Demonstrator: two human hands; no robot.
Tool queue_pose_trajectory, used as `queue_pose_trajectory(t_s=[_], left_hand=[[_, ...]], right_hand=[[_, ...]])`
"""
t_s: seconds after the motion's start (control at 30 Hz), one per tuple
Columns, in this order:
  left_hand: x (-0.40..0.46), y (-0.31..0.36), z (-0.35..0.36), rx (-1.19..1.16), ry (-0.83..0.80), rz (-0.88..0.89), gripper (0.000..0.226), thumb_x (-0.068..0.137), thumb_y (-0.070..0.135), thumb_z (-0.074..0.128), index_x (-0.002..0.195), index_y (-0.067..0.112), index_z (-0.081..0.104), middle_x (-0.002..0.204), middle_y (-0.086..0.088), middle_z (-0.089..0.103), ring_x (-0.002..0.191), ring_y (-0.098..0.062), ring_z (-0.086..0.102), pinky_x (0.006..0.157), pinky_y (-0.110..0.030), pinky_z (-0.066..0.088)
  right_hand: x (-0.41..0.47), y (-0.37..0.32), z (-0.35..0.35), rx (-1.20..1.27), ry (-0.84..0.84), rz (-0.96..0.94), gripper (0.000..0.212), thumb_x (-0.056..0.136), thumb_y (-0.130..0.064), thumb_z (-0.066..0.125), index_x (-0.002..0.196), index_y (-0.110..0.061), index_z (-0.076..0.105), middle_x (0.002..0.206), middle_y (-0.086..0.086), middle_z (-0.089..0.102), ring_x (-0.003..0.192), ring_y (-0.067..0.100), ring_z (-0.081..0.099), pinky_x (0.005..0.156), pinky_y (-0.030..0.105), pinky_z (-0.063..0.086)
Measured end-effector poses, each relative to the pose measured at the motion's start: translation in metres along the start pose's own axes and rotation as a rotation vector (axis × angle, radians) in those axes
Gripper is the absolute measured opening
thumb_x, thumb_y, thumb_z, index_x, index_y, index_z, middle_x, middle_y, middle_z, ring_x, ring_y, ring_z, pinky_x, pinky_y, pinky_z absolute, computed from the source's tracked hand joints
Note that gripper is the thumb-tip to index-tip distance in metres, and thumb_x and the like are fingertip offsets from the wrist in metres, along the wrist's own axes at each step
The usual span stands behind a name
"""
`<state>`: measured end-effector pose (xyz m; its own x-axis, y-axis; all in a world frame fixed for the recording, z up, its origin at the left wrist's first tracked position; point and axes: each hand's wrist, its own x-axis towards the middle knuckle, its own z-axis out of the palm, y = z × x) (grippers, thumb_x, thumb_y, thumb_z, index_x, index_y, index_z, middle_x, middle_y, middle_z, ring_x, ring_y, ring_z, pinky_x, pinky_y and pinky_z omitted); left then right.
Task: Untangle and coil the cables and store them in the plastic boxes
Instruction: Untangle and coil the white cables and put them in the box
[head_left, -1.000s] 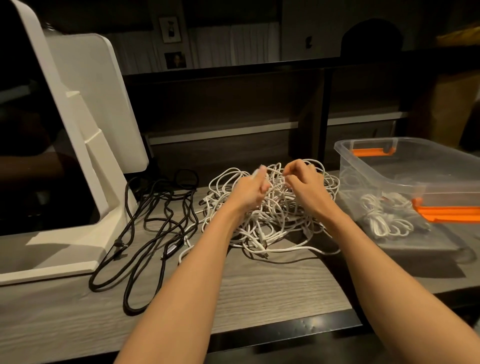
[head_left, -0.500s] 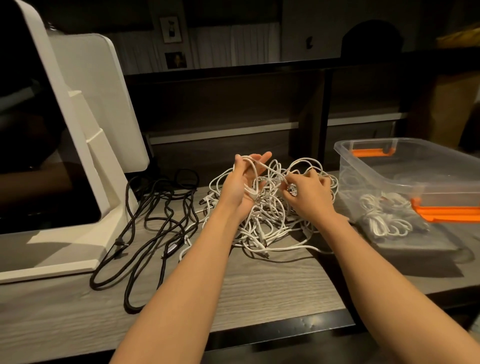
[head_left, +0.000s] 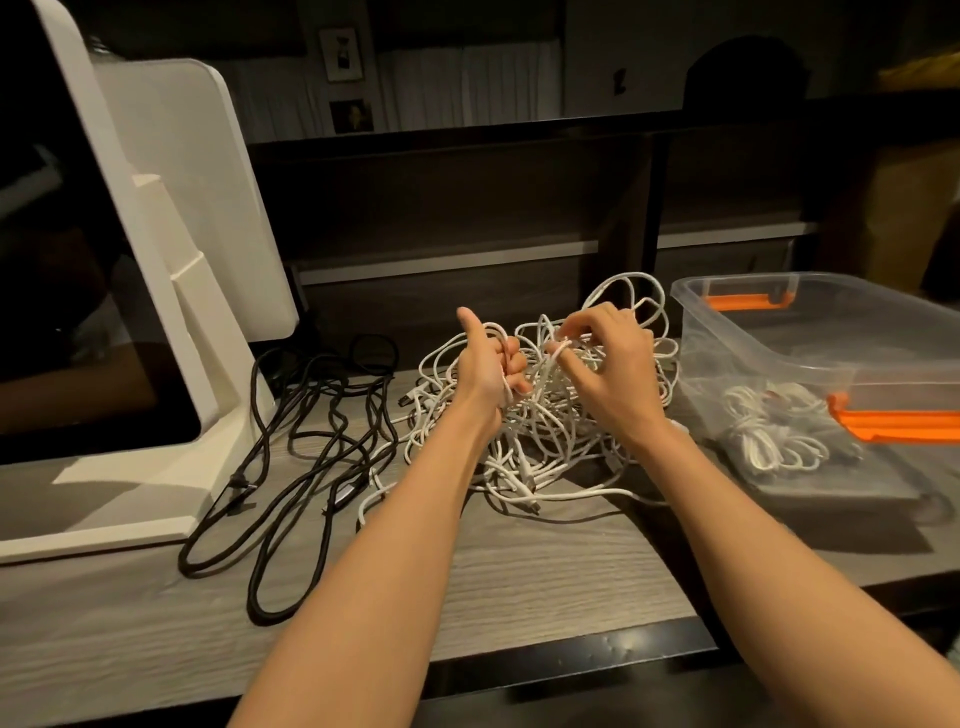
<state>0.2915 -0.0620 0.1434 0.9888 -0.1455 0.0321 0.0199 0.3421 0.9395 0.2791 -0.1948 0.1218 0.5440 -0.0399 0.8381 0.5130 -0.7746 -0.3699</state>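
While both hands work above the middle of the tabletop (head_left: 519, 587), the white cable tangle (head_left: 550, 447) sits heaped under them, loops rising behind the knuckles and loose strands trailing toward the front edge. The left hand (head_left: 485, 371) has its fingers curled round several white strands, thumb sticking up. The right hand (head_left: 610, 364) pinches a strand between thumb and fingertips, the other fingers bent over the heap.

Just right of the tangle stands the clear plastic box (head_left: 810, 332) with orange handles (head_left: 898, 423); its near corner almost meets the outer white loops. Inside, coiled white cables (head_left: 763, 441) lie on the bottom. The box runs out of view on the right.

To the left of the tangle lie the black cables (head_left: 306, 441), spread in long loose loops, their nearest bend well short of the front edge. They reach up to the foot of a white monitor stand (head_left: 171, 374), which takes up the left end of the tabletop, with a dark screen (head_left: 62, 312) facing the person.

Bare wood-grain surface shows in front of the tangle, between the forearms and out to the dark front rim (head_left: 571, 660). Behind the cables a dark shelf unit (head_left: 467, 197) closes off the back.
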Motion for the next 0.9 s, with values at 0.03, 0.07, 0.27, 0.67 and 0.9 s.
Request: queue_pose_trajectory(t_s=[0.03, 0.07, 0.27, 0.67, 0.9], left_hand=[[0.0, -0.001, 0.0, 0.108, -0.011, 0.046, 0.066, 0.096, 0.064, 0.007, 0.062, 0.017, 0.038, 0.046, 0.005, 0.038, 0.04, -0.008, 0.031, 0.04, -0.018, 0.028], [-0.001, -0.002, 0.001, 0.218, -0.025, 0.088, 0.065, 0.098, 0.062, 0.006, 0.062, 0.017, 0.037, 0.047, 0.005, 0.04, 0.042, -0.008, 0.033, 0.042, -0.018, 0.03], [0.001, -0.005, -0.002, 0.628, -0.062, 0.161, 0.071, 0.099, 0.059, 0.007, 0.059, 0.013, 0.044, 0.055, -0.004, 0.051, 0.043, -0.008, 0.048, 0.049, -0.017, 0.042], [0.005, -0.004, -0.01, 0.753, -0.132, 0.147, 0.045, 0.094, 0.045, 0.058, 0.06, 0.016, 0.052, 0.057, 0.002, 0.047, 0.039, -0.004, 0.035, 0.044, -0.017, 0.031], [-0.003, -0.004, -0.005, 0.626, -0.139, 0.278, 0.03, 0.096, 0.028, 0.058, 0.071, 0.013, 0.065, 0.045, 0.01, 0.037, 0.038, -0.002, 0.031, 0.043, -0.012, 0.028]], right_hand=[[0.0, 0.001, -0.001, -0.02, -0.009, -0.01, 0.017, 0.082, -0.028, 0.072, 0.089, -0.019, 0.06, 0.088, -0.011, 0.051, 0.085, 0.012, 0.048, 0.079, 0.033, 0.036], [0.0, 0.001, -0.001, -0.045, -0.013, -0.019, 0.02, 0.079, -0.029, 0.075, 0.088, -0.017, 0.061, 0.088, -0.01, 0.05, 0.085, 0.013, 0.046, 0.078, 0.032, 0.035], [-0.003, 0.002, -0.005, -0.29, -0.023, -0.149, 0.023, 0.068, -0.024, 0.083, 0.08, -0.013, 0.067, 0.073, 0.0, 0.065, 0.068, 0.021, 0.057, 0.071, 0.031, 0.032], [-0.003, 0.01, 0.005, -0.256, -0.239, 0.029, 0.027, 0.093, -0.019, 0.057, 0.119, -0.02, 0.055, 0.115, 0.002, 0.062, 0.111, 0.02, 0.054, 0.1, 0.036, 0.027], [-0.004, 0.015, 0.005, -0.148, -0.318, 0.273, 0.038, 0.098, -0.03, 0.045, 0.135, -0.026, 0.038, 0.129, 0.005, 0.052, 0.129, 0.019, 0.032, 0.106, 0.038, 0.018]])
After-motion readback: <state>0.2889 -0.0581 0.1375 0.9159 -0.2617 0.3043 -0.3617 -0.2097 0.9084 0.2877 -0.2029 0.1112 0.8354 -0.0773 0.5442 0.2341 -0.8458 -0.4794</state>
